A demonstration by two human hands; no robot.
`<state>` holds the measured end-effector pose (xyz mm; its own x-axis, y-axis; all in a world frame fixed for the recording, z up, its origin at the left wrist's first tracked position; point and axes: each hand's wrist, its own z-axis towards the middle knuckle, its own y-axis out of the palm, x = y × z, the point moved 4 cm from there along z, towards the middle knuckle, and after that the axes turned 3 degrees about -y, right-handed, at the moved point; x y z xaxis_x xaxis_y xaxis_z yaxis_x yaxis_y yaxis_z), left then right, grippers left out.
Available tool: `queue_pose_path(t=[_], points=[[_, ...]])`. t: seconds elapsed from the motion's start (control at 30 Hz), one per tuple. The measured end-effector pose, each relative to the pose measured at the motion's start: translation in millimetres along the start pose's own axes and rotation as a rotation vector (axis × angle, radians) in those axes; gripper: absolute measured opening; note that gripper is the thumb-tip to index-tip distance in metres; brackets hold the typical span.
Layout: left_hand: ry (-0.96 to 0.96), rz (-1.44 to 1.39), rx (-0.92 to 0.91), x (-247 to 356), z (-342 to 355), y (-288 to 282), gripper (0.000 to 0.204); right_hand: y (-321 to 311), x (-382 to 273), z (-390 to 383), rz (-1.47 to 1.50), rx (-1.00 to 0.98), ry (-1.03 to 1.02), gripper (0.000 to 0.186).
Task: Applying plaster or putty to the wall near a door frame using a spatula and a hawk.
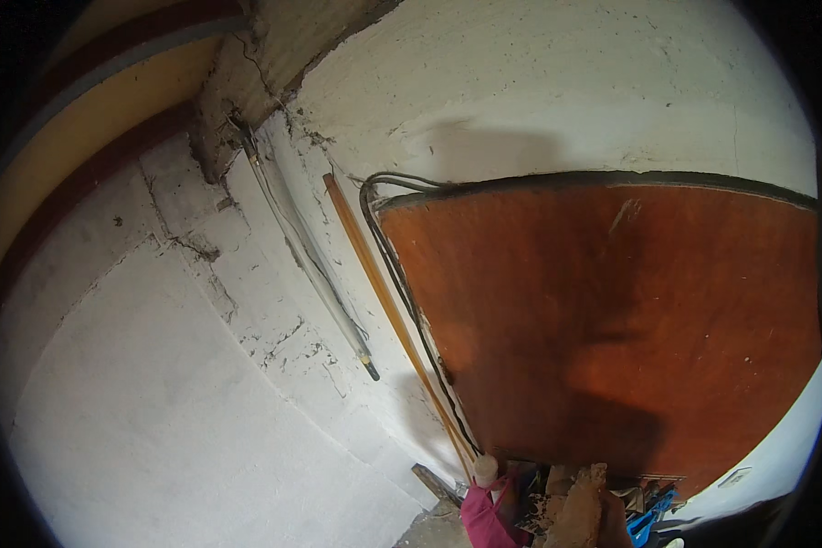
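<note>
Neither my left hand nor my right hand is in view. A large reddish-brown board (721, 301) covers much of the right side, with a dark shadow across it. Beside its left edge, a long thin wooden strip (381, 274) leans against the white wall (183, 393). A black cable (402, 283) runs along the board's left edge and bends over at its upper corner. Farther left, a slim tube-shaped fitting (312, 251) hangs at a slant on the wall.
Low down stand a pink cloth or bag (487, 521), a pale round-topped object (486, 470), a rough brown piece (577, 511) and something blue (646, 527). A short wooden piece (436, 484) lies near the wall's foot. Cracks mark the wall below a dark-red and yellow band (110, 105).
</note>
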<state>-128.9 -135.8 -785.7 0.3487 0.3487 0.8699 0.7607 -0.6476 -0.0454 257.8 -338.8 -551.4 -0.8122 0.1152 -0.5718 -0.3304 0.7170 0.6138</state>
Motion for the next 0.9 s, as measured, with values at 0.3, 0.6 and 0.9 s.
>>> queue_pose_path(t=[0.3, 0.6, 0.9], points=[[0.075, 0.019, 0.068, 16.2, -7.8, -8.9, 0.042, 11.6, -8.1, -21.2, -0.092, -0.321, -0.244, 0.044], [0.205, 0.047, 0.155, 24.4, -34.7, -15.7, 0.045, 45.2, -8.3, -37.5, 0.001, -0.234, -0.039, 0.043], [0.069, 0.103, 0.227, 35.3, -25.6, -22.4, 0.045, 54.3, -6.5, -45.8, -0.004, -0.224, -0.087, 0.042]])
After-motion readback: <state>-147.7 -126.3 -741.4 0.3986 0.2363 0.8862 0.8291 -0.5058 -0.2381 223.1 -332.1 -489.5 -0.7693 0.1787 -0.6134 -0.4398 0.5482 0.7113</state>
